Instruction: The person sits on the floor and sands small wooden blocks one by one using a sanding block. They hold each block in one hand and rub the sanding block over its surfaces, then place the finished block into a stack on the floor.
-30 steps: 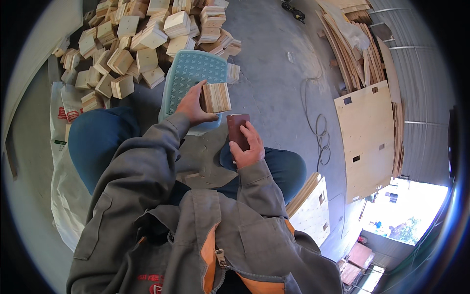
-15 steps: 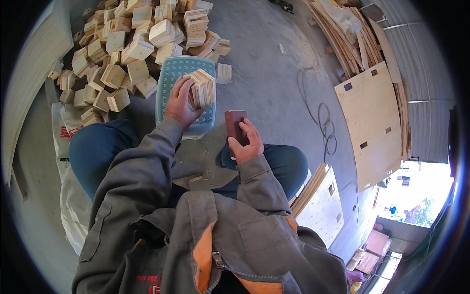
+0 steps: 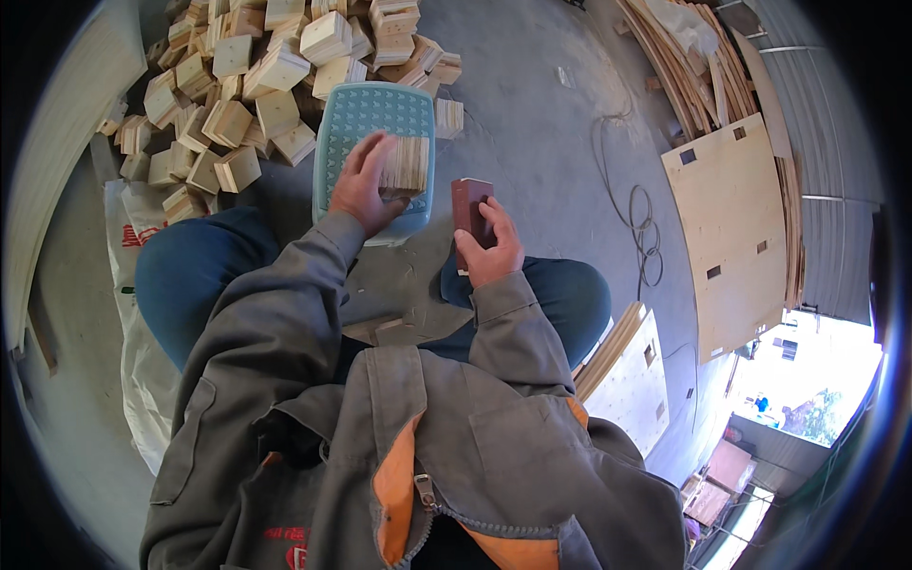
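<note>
A blue-green plastic stool (image 3: 344,119) with a bumpy top stands in front of me. On it rests a small stack of square plywood pieces (image 3: 408,164), its layered edges facing up. My left hand (image 3: 369,187) is curled round the stack's left side, thumb at the near end and fingers at the far end, slightly blurred. To the right of the stool, my right hand (image 3: 494,243) grips a reddish-brown sanding block (image 3: 469,204), held upright and apart from the stack. Its thumb and fingers press on the block's sides.
A large heap of plywood squares (image 3: 275,114) lies beyond the stool, to the left. Cable (image 3: 638,233) loops across the floor on the right, near big plywood sheets (image 3: 731,237). More boards (image 3: 627,375) lean by my right knee; a white sack (image 3: 138,332) lies at left.
The plywood stack has been turned on the stool, so its layered edges now face up squarely. My left fingers have shifted round it. The right hand still holds the sanding block beside the stool.
</note>
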`<state>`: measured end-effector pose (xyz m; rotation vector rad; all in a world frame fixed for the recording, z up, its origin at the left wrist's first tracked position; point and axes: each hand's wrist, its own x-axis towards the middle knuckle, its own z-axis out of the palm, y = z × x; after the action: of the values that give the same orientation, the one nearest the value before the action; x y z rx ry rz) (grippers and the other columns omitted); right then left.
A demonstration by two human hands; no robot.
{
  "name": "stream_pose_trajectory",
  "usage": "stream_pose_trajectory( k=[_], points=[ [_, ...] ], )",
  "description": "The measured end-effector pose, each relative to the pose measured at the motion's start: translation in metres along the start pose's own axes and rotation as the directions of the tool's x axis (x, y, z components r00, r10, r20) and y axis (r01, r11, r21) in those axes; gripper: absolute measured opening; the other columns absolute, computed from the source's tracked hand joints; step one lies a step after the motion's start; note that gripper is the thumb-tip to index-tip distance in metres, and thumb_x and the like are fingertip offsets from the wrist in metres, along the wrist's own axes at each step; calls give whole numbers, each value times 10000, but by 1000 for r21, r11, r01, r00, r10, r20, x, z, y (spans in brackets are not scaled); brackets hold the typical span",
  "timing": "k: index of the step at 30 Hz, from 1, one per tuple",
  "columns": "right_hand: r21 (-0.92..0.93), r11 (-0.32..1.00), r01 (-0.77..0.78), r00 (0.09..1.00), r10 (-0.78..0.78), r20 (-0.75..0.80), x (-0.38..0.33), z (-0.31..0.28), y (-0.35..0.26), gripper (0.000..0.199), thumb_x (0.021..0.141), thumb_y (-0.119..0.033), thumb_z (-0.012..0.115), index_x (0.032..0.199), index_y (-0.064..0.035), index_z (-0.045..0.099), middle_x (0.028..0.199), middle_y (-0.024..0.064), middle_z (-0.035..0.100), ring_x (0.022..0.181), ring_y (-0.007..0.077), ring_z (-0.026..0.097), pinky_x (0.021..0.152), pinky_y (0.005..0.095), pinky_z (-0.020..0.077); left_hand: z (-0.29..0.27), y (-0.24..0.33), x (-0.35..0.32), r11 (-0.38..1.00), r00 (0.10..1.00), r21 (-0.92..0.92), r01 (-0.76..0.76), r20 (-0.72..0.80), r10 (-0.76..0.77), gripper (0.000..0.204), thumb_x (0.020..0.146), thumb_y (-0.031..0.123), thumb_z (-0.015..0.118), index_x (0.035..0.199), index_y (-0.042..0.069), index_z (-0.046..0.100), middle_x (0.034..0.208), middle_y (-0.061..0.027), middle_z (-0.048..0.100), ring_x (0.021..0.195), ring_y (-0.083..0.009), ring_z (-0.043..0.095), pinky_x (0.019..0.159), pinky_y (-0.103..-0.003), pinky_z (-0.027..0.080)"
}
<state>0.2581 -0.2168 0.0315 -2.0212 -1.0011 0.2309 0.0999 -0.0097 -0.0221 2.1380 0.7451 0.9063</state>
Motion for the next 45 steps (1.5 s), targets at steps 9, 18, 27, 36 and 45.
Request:
stream_pose_trajectory(
  k=[9,18,27,36,45],
  points=[
    [-56,991,121,993,-122,-3,-1,3,4,652,783,-159,884,1390,-71,660,1539,199,588,1366,398,581,1141,486,484,11,-23,11,952,960,-150,267,126,-250,1214,641,280,1013,1629,53,345,1562,-238,473,1458,-402,487,1221,-460,432],
    [-148,960,239,971,-235,44,-6,9,-8,683,778,-161,887,1412,-93,646,1557,183,574,1330,419,577,1118,514,469,14,-23,3,974,977,-90,209,58,-205,1160,637,320,1011,1576,38,391,1453,-228,529,1364,-422,525,1168,-464,469],
    [-205,923,326,945,-326,33,0,21,-11,700,766,-141,894,1421,-96,650,1551,176,577,1313,413,583,1111,511,471,25,-27,1,973,984,-145,177,-4,-179,1017,612,272,1012,1464,66,496,1396,-199,566,1332,-393,542,1155,-465,469],
    [-310,860,406,905,-425,7,101,70,-28,601,779,-166,885,1354,-131,712,1564,150,557,1363,369,555,1136,505,446,23,-27,-1,964,984,-202,173,-15,-180,963,586,200,979,1426,88,523,1389,-171,587,1336,-392,543,1148,-470,475],
    [-325,852,410,904,-426,24,63,61,-14,659,793,-163,873,1419,-114,673,1588,185,528,1349,407,553,1123,510,452,24,-26,1,955,984,-243,168,-23,-179,949,600,219,984,1422,97,525,1364,-175,582,1312,-393,567,1137,-465,488]
  ],
)
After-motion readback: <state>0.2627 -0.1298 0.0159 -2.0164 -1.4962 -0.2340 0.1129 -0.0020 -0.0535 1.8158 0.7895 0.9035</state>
